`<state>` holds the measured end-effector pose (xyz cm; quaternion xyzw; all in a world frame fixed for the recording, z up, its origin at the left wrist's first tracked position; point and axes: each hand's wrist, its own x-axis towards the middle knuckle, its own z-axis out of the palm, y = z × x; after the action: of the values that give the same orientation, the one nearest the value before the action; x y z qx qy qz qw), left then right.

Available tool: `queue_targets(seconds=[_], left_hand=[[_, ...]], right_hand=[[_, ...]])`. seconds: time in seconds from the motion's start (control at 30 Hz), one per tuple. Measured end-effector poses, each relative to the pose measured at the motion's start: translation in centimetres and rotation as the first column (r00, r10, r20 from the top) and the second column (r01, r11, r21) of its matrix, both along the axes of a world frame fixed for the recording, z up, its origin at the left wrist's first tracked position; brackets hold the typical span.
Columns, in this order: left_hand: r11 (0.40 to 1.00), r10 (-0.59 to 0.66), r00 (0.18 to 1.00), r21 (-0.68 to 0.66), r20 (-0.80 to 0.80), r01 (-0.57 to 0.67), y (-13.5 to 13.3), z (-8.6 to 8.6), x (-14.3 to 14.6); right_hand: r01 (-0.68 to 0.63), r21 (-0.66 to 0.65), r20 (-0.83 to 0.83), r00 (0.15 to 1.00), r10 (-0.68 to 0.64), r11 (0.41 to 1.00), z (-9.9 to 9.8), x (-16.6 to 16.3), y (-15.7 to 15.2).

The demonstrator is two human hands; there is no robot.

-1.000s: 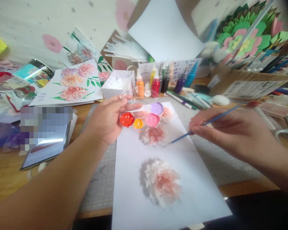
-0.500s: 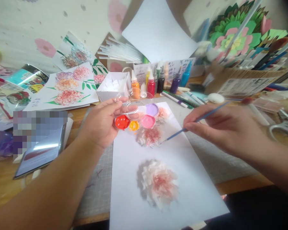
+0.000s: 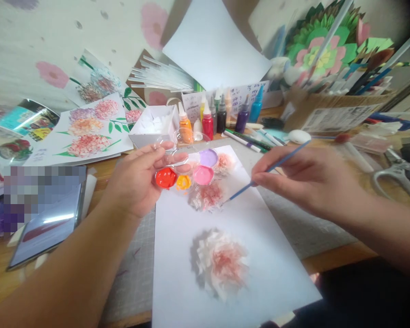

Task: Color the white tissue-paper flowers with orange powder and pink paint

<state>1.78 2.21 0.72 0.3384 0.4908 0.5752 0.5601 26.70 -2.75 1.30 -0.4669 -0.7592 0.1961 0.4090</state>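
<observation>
My left hand (image 3: 140,177) is closed on a clear paint palette (image 3: 194,139), raised over the far part of a white sheet (image 3: 184,246). Red, yellow-orange, pink and lilac paint (image 3: 208,158) fill some of its wells. Between the thumb and fingers of my right hand (image 3: 290,177) is a thin blue paintbrush (image 3: 249,185), slanting down to the left. Its tip is beside a red-tinted paper flower (image 3: 210,195) partly behind the palette; whether it touches I cannot tell. Nearer me lies a larger white paper flower (image 3: 222,262) with a reddish centre. Another flower (image 3: 223,163) sits farther back.
Several paint bottles (image 3: 207,124) stand behind the palette beside a white box (image 3: 154,125) of paper pieces. A phone or tablet (image 3: 51,232) is at left. Scissors (image 3: 394,175) lie at right, before a cardboard box (image 3: 341,111) of brushes. A grey cutting mat (image 3: 130,273) lies underneath.
The whole view has shifted, so most things appear slightly farther left. Both hands keep their holds, and the brush tip stays by the middle flower.
</observation>
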Motion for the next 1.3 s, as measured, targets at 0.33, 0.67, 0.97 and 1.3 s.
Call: queue_targets(seconds=[0.33, 0.67, 0.97, 1.3], left_hand=[[1.0, -0.028, 1.0, 0.005, 0.004, 0.028, -0.3, 0.3, 0.0], [0.998, -0.048, 0.999, -0.033, -0.005, 0.048, -0.2, 0.4, -0.1], [0.999, 0.009, 1.0, -0.05, -0.022, -0.01, -0.3, 0.7, 0.4], [0.994, -0.091, 0.996, -0.055, 0.026, 0.092, -0.7, 0.4, 0.0]], right_hand=[[0.026, 0.012, -0.015, 1.0, -0.025, 1.0, 0.2, -0.2, 0.2], [0.022, 0.001, -0.02, 1.0, -0.022, 1.0, 0.4, -0.2, 0.2], [0.017, -0.013, -0.012, 1.0, -0.017, 1.0, 0.2, -0.1, 0.5], [0.021, -0.07, -0.334, 0.942, -0.043, 0.997, 0.6, 0.7, 0.5]])
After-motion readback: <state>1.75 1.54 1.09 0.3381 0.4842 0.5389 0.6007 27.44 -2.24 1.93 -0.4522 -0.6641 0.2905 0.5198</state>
